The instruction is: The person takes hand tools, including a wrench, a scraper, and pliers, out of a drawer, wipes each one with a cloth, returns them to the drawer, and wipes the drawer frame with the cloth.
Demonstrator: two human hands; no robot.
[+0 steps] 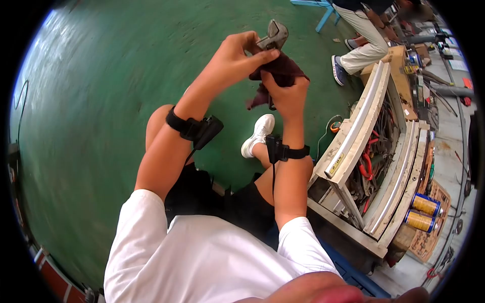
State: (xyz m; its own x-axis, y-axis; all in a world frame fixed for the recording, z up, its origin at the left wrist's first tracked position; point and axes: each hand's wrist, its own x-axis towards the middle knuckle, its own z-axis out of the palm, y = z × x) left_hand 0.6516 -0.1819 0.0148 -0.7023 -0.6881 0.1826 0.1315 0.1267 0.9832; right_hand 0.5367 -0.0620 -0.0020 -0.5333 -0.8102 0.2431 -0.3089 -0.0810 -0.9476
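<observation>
My left hand (241, 59) is closed around an adjustable wrench (276, 35), and the jaw end sticks up past my thumb and fingers. A dark maroon cloth (287, 69) is wrapped about the wrench below the jaw. Gripping that cloth, my right hand (287, 96) is closed just below and to the right of my left hand. One loose end of the cloth hangs down to the left. Most of the wrench's handle is hidden by the cloth and my hands.
At my right stands a white metal rack (348, 131) holding several tools, among them red-handled pliers (366, 166). Two blue-and-yellow cans (426, 204) are beyond it. Another person (366, 48) is at the upper right, near a cardboard box (399, 76). Green floor (101, 101) spreads leftward.
</observation>
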